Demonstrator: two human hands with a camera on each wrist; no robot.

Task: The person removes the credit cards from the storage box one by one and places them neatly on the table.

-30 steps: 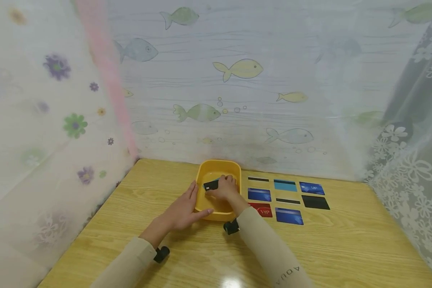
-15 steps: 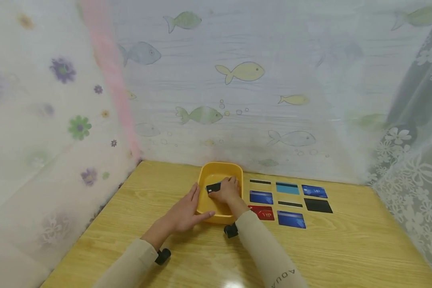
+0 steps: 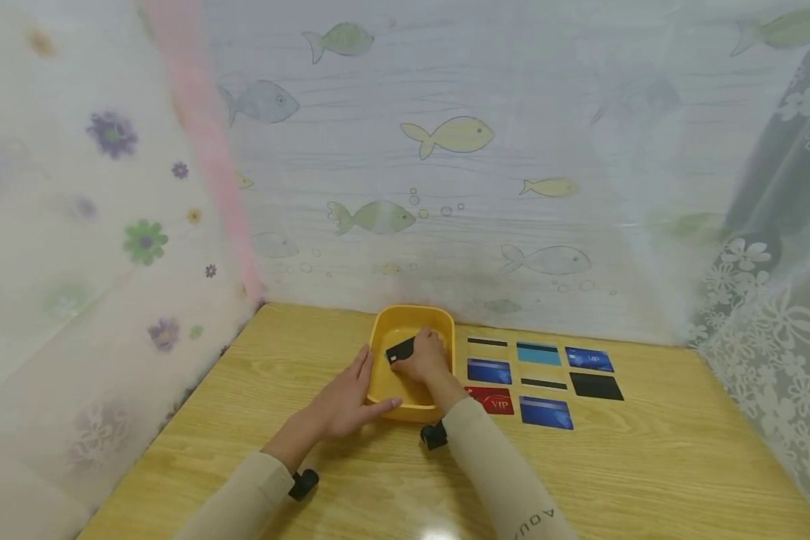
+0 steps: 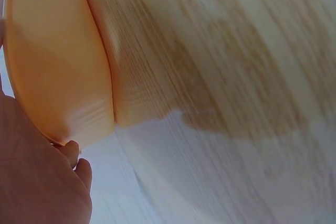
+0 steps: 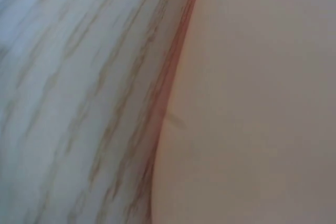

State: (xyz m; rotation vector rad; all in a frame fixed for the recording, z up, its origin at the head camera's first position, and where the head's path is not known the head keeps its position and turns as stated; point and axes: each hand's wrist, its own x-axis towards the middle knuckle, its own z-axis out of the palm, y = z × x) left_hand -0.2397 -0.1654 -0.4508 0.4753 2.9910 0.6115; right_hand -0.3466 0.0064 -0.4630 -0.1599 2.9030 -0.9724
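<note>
A yellow plastic tray [image 3: 376, 382] stands on the wooden table near its back edge. My left hand [image 3: 340, 399] rests against the tray's left side and front corner, fingers straight along the wall and thumb along the front rim. In the left wrist view, the left hand [image 4: 37, 177] touches the tray's outer wall [image 4: 58, 61]. Inside the tray, my right hand [image 3: 424, 361] pinches a black card [image 3: 400, 350] with a small light chip mark. The right fingertips are partly hidden. The right wrist view has only the table and a blurred pale surface, no hand.
Right of the tray lie several cards in rows: a red VIP card [image 3: 491, 400], a blue VIP card [image 3: 590, 359], a light-blue striped card [image 3: 538, 354], a black card [image 3: 597, 386] and dark-blue cards [image 3: 545, 412]. Fish-patterned curtain [image 3: 378, 262] hangs behind the table.
The blue edge that showed behind the black card in the right hand is no longer visible. The right fingers have shifted slightly; the left hand keeps its place on the tray.
</note>
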